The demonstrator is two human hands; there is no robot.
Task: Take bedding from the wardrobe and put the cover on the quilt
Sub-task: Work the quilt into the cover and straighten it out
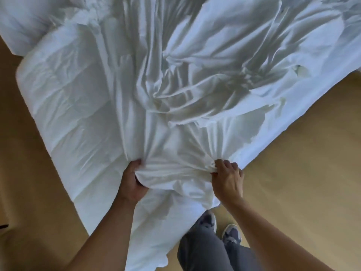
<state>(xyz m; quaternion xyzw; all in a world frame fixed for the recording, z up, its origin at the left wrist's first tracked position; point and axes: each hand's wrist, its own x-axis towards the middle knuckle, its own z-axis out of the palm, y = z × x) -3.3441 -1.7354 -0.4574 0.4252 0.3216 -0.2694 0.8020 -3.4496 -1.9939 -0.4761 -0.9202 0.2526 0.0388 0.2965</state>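
A white, heavily creased quilt cover (205, 79) spreads across most of the view, draped over the thicker white quilt (64, 106), whose padded edge shows on the left. My left hand (133, 182) grips a bunched fold of the cover near its lower edge. My right hand (227, 178) pinches a gathered fold of the same cover a little to the right. The fabric between the two hands is pulled into tight pleats. How far the quilt sits inside the cover is hidden by the cloth.
Tan floor (293, 173) lies on both sides of the bedding. My legs in grey trousers (205, 251) and my grey-and-white shoes (230, 231) stand at the bottom, right beside the hanging edge of the bedding. More white bedding (23, 20) fills the upper left.
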